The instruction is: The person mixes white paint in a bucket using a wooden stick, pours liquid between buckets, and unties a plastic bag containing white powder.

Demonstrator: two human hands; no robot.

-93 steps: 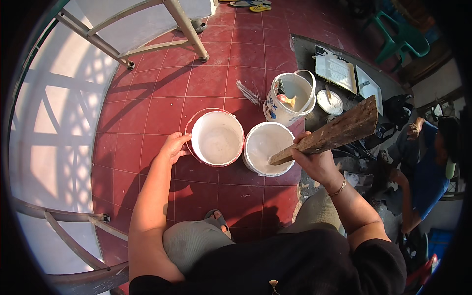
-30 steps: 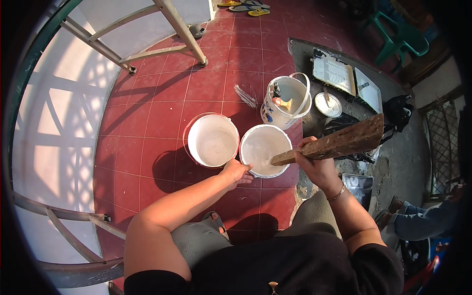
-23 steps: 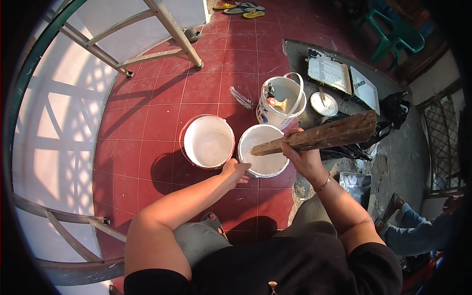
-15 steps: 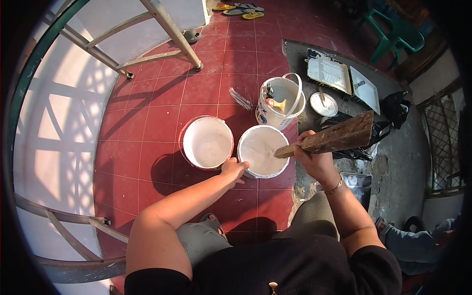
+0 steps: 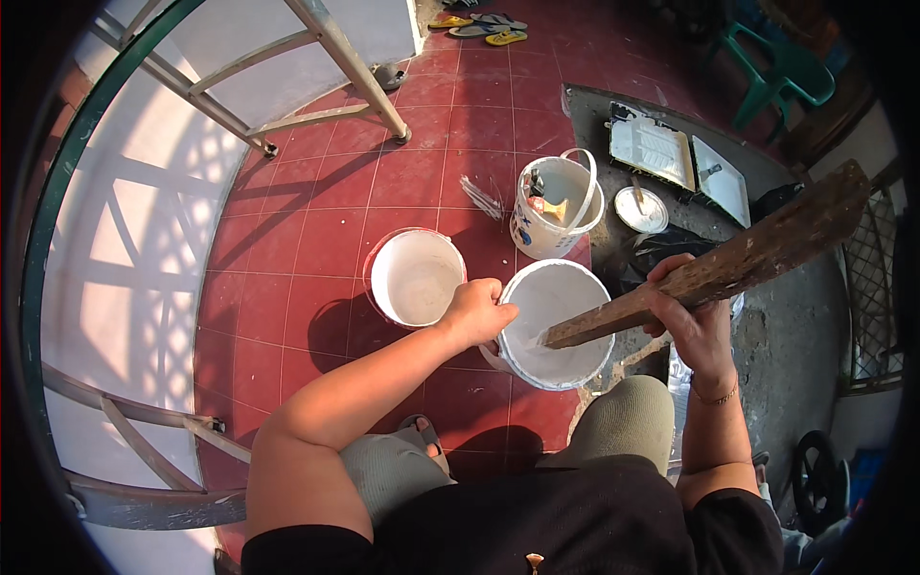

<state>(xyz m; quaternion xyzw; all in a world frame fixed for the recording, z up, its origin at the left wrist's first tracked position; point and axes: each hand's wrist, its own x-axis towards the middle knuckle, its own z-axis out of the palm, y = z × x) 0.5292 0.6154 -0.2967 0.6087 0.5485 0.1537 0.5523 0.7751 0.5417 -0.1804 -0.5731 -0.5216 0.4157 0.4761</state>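
My left hand (image 5: 478, 314) grips the rim of a white bucket (image 5: 607, 360), which is tilted and has whitish material coating its inside. In my right hand (image 5: 692, 321) is a thick wooden plank (image 5: 757, 244), held at a slant with its narrow lower end inside that bucket. Another white bucket (image 5: 419, 278) stands just left of it on the tiles, with pale residue on its inner wall. Behind them a handled white pail (image 5: 522, 230) holds a paintbrush (image 5: 551, 208).
Paint trays (image 5: 652, 153) and a round white lid (image 5: 641, 210) lie on the grey floor at right, near black plastic bags (image 5: 661, 254). Wooden trestle legs (image 5: 359, 77) stand at left. Sandals (image 5: 489, 32) and a green chair (image 5: 771, 72) are farther off.
My left hand has raised and tilted the bucket, moving it to the right. The plank has shifted right and upward, its lower end still in the bucket.
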